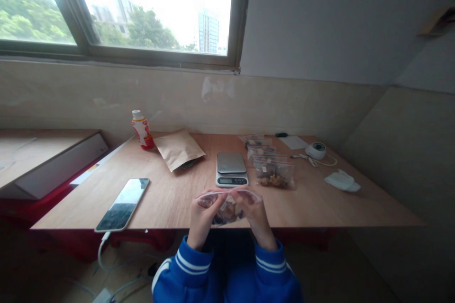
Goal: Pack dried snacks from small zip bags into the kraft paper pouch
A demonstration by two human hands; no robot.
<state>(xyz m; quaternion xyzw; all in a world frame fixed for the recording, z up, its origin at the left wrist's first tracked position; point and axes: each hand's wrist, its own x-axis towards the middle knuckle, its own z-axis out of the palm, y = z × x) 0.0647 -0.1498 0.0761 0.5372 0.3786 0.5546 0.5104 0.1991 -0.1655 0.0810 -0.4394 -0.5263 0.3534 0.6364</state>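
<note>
- Hands up at the near edge of the wooden table, both closed on one zip bag, blue striped sleeves below them
- Left hand pinching the bag's left end, fingers curled over the clear top strip
- Right hand gripping the right end, its fingertips meeting the left's at the middle
- Bag lifted off the table, brown chunks sagging to the bottom, too hidden to identify
- Far left, a phone lying flat, white cable dropping over the near edge
- Back by the wall, a bottle upright, kraft envelope just beside it
- Straight ahead of the hands, a digital scale
- Right of that, more zip bags overlapping in a row, the nearest packed with brown pieces
- Further back, a paper sheet and a round white device with its wire
- Far right, a crumpled white cloth
</note>
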